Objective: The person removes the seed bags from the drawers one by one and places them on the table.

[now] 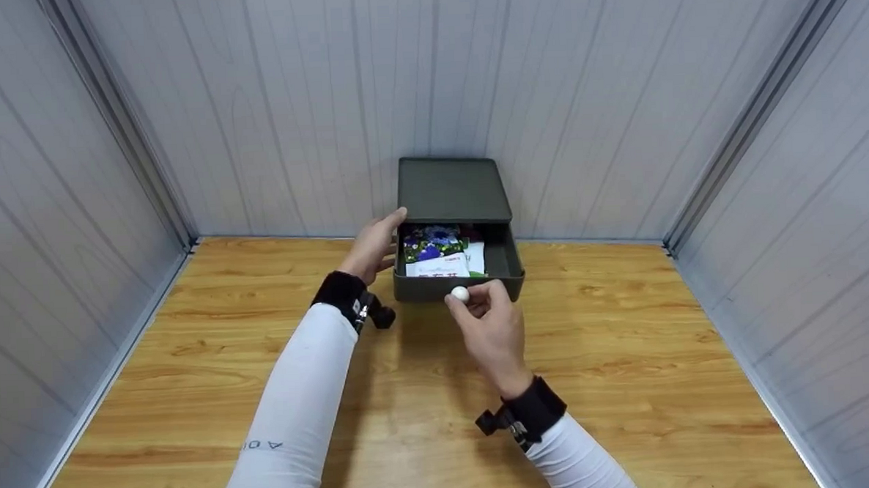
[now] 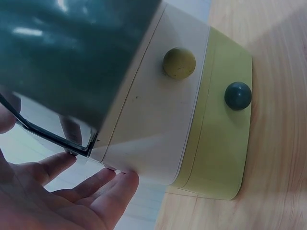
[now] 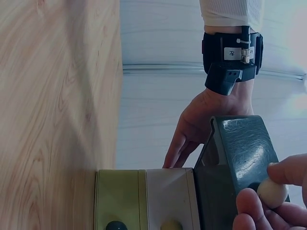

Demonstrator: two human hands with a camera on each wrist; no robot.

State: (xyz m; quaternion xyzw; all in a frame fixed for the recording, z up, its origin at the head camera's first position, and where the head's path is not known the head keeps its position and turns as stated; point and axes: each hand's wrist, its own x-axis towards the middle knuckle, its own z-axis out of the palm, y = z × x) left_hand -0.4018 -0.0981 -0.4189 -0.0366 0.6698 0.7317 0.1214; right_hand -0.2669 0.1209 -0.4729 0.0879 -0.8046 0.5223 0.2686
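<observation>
A small tabletop drawer cabinet (image 1: 450, 190) has a dark green top, and its dark green top drawer (image 1: 422, 288) is pulled out toward me. My right hand (image 1: 495, 329) pinches that drawer's round white knob (image 1: 460, 295) between thumb and fingers. My left hand (image 1: 372, 248) touches the cabinet's left side, thumb at the top edge, fingers mostly straight. Inside the drawer lie a flower-patterned packet (image 1: 434, 242) and a white printed packet (image 1: 439, 266). Below, in the left wrist view, are a cream drawer (image 2: 148, 110) with an olive knob (image 2: 179, 63) and a lime drawer (image 2: 216, 143) with a dark green knob (image 2: 238, 96).
The cabinet stands on a wood-grain table (image 1: 263, 339), close to a pale panelled back wall (image 1: 311, 110). Similar side walls (image 1: 806, 184) rise at left and right. Both wrists wear black straps (image 1: 340, 296) with small cameras.
</observation>
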